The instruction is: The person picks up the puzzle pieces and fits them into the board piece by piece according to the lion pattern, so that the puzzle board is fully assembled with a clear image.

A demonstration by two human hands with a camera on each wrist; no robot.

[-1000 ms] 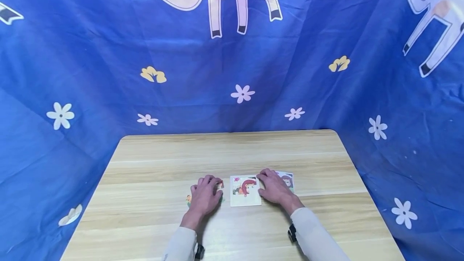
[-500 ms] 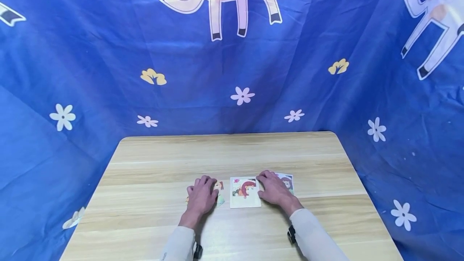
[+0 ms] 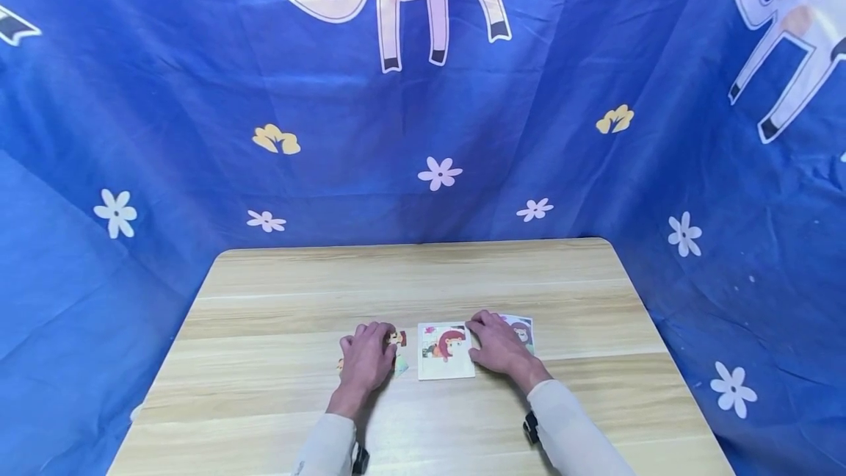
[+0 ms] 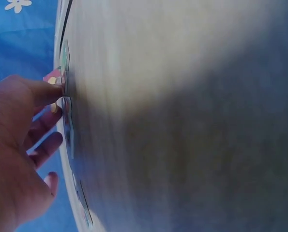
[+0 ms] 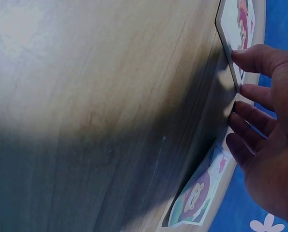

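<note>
A square white puzzle board (image 3: 446, 369) lies flat between my hands, its upper part filled with a picture of a red-maned lion. My right hand (image 3: 500, 346) holds the board's right edge with thumb and index finger; the other fingers are bent beside it. Left of the board, my left hand (image 3: 365, 360) pinches a small printed puzzle piece (image 3: 399, 339) between thumb and index finger, seen edge-on in the left wrist view. A greenish puzzle piece (image 3: 402, 365) lies just below it. Another piece (image 3: 340, 365) is mostly hidden behind the left hand.
A picture card of a lion (image 5: 194, 200) lies to the right of the board, partly covered by the right hand in the head view. Wooden table (image 3: 277, 292) surface surrounds everything, with a blue printed curtain (image 3: 350, 167) behind and at both sides.
My left hand has shifted slightly left, uncovering more of the pieces beside it. My right hand stays at the board's edge, and the board has not visibly moved on the table.
</note>
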